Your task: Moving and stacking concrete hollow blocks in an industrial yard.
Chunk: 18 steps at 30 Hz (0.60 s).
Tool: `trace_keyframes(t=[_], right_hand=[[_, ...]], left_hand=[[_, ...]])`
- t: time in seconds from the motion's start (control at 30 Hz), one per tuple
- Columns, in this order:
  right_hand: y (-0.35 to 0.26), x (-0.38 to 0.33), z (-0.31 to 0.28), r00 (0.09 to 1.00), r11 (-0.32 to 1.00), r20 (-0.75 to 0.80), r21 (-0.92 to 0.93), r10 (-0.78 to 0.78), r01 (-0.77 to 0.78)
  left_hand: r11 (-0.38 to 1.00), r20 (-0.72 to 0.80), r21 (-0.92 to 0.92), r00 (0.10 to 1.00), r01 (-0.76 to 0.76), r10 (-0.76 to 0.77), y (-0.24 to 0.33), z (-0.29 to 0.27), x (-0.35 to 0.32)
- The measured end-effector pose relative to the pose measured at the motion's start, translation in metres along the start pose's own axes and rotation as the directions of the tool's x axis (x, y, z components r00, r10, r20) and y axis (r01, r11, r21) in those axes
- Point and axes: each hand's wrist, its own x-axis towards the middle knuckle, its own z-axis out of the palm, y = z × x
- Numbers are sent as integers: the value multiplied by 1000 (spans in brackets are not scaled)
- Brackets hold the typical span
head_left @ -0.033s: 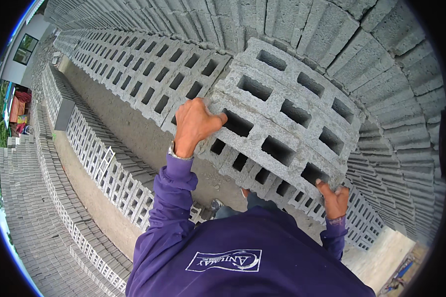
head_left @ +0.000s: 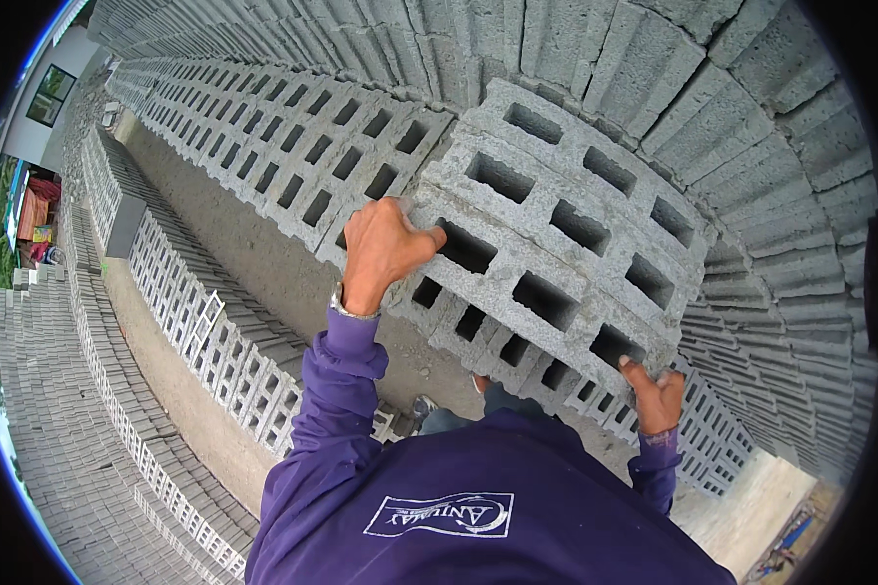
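A grey hollow concrete block (head_left: 505,274) with three rectangular holes lies across the top of a stack in front of me. My left hand (head_left: 385,244) grips its left end, the thumb reaching to the edge of the leftmost hole. At the opposite end, my right hand (head_left: 657,395) holds the near corner, with fingers by the rightmost hole. Directly behind sit a second block (head_left: 541,202) and a third block (head_left: 573,146), side by side with the gripped one. Whether the gripped block is raised off the stack, I cannot tell. More hollow blocks (head_left: 493,336) show below it.
A tall wall of stacked blocks (head_left: 644,68) rises just beyond. Leftward runs a long row of blocks (head_left: 363,138), holes up. Beyond a dirt aisle (head_left: 254,244) stand more block rows (head_left: 180,292), with a small light frame (head_left: 205,317) against one. A building (head_left: 44,122) is far left.
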Motion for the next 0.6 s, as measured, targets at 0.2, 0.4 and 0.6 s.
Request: trace_keyframes(t=[0.2, 0.4, 0.6], right_hand=[[-23, -5, -6, 967, 990, 243, 101, 74, -101], [-3, 4, -10, 974, 993, 199, -65, 107, -96], [3, -2, -21, 932, 910, 361, 377, 29, -174]], left_hand=[[999, 43, 15, 998, 41, -42, -9, 2, -5], [999, 38, -28, 998, -42, 43, -9, 4, -6], [754, -332, -627, 943, -196, -31, -89, 24, -69]])
